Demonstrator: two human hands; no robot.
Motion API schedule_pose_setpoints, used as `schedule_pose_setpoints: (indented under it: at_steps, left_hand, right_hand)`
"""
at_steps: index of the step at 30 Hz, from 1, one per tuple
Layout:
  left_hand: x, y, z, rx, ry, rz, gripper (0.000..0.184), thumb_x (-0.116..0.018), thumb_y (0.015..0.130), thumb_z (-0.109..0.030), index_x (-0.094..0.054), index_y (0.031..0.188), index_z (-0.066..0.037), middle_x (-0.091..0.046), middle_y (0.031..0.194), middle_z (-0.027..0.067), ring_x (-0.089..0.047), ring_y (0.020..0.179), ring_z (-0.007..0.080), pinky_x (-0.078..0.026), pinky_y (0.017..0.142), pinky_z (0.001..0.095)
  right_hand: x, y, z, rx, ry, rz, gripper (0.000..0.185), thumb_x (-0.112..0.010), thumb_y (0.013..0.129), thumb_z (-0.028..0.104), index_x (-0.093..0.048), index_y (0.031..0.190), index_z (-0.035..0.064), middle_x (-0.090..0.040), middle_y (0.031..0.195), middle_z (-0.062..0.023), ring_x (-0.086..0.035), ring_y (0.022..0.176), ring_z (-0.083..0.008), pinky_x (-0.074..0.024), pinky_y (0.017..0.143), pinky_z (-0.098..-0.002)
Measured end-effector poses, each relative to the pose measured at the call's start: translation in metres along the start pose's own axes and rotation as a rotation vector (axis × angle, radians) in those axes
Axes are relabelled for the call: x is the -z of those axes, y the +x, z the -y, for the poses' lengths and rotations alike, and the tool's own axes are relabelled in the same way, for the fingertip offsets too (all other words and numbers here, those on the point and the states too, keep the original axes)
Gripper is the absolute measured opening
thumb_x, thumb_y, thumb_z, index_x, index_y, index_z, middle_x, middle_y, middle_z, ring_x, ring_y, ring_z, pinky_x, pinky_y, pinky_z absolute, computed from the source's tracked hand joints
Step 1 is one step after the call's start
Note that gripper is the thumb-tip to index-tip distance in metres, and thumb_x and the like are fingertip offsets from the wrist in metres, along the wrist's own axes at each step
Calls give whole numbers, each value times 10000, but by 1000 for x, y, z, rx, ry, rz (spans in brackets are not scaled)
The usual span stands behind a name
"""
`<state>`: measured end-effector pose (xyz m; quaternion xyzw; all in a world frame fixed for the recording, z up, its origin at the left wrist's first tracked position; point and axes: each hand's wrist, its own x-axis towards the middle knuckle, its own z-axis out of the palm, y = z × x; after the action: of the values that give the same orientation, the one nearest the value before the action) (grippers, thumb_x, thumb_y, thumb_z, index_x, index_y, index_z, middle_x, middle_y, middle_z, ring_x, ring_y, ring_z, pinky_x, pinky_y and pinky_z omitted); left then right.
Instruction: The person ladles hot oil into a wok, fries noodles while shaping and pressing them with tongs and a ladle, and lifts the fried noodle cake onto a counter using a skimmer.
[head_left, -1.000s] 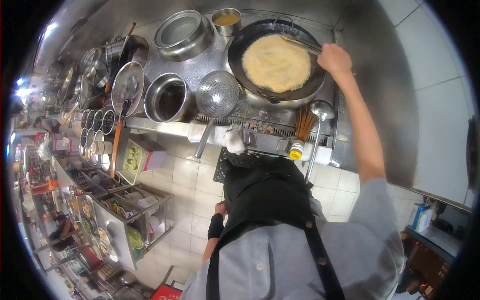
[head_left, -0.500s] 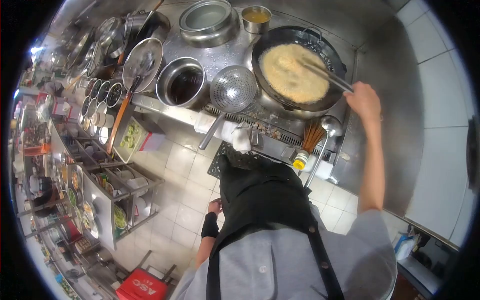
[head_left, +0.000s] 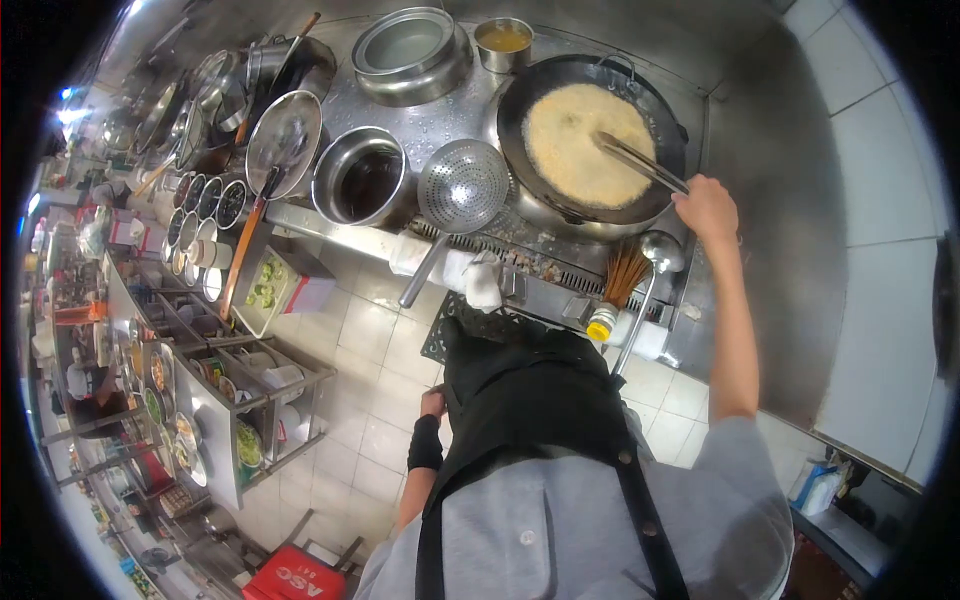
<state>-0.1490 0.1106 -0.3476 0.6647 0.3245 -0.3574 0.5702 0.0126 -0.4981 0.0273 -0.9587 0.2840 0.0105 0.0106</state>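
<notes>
"Black wok point(head_left: 668, 130) in the head view: where does it sit?"

"Near the right edge of the steel stovetop point(head_left: 445, 118), with pale yellow froth point(head_left: 565, 130) spread inside it."

"And the right hand point(head_left: 708, 208)?"

"Just past the wok's right rim, fingers closed around the end of metal tongs point(head_left: 645, 165). Their tips meet the froth, right of its middle."

"The left hand point(head_left: 433, 402)?"

"Low beside the black apron point(head_left: 530, 400), partly hidden; I can't tell whether it grips anything."

"What's around the wok?"

"A cup point(head_left: 505, 62) of yellow liquid toward the back edge, a perforated skimmer point(head_left: 463, 185) on the left, its handle over the front edge, and a ladle point(head_left: 662, 250) at the front right corner."
</notes>
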Motion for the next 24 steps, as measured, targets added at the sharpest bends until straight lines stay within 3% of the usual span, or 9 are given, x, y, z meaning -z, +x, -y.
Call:
schedule_pose_setpoints:
  at_steps: [5,9,12,14,16,20,24]
  left_hand:
    - [-2,-25,-29,75,-3,-10,407,-416,946,-26,-623,1293,17,-725,1055,108,-691,872,172,-580,719,337]
    - [8,-10,2,57,32,16,434,-400,931,-16,-617,1305,15,-717,1088,129,-683,879,190,-571,722,336]
    - [11,-15,3,-143,402,108,411,-450,938,-44,-621,1306,21,-714,1113,132,-686,913,215,-570,748,372]
    - [5,-25,-7,-127,427,104,401,-475,940,-62,-626,1302,22,-714,1120,127,-687,931,225,-570,765,388]
    - [-13,-46,-34,39,228,29,395,-492,939,-79,-632,1294,21,-716,1119,116,-686,945,230,-571,781,395]
    - [-7,-18,-22,-64,270,66,428,-455,927,-74,-620,1311,15,-720,1083,121,-685,941,224,-573,796,396]
    - [5,5,-3,4,56,78,452,-393,916,-43,-621,1302,10,-719,1045,104,-677,860,179,-577,733,358]
  right_hand:
    - [22,-22,-8,-4,-19,-37,285,-701,850,259,-702,973,2,-704,1039,-223,-671,1015,-406,-534,864,-495]
    - [36,-35,-11,72,-53,-22,257,-702,853,247,-699,954,11,-702,1027,-216,-673,1007,-392,-536,872,-487]
    - [38,-35,4,120,-114,73,241,-704,830,213,-700,969,15,-700,1049,-210,-672,1033,-371,-536,892,-478]
    - [23,-24,15,208,-126,36,205,-692,805,160,-717,953,21,-711,1024,-208,-688,1009,-368,-553,873,-468]
    - [-8,1,21,277,-128,-18,178,-670,777,99,-739,923,25,-725,977,-207,-708,964,-367,-575,834,-453]
    - [-56,48,37,276,-85,-166,161,-626,765,44,-759,852,17,-737,883,-205,-733,873,-368,-601,760,-433]
    - [-66,56,52,278,-116,-142,180,-613,782,51,-756,883,10,-738,921,-204,-734,906,-354,-599,780,-430]
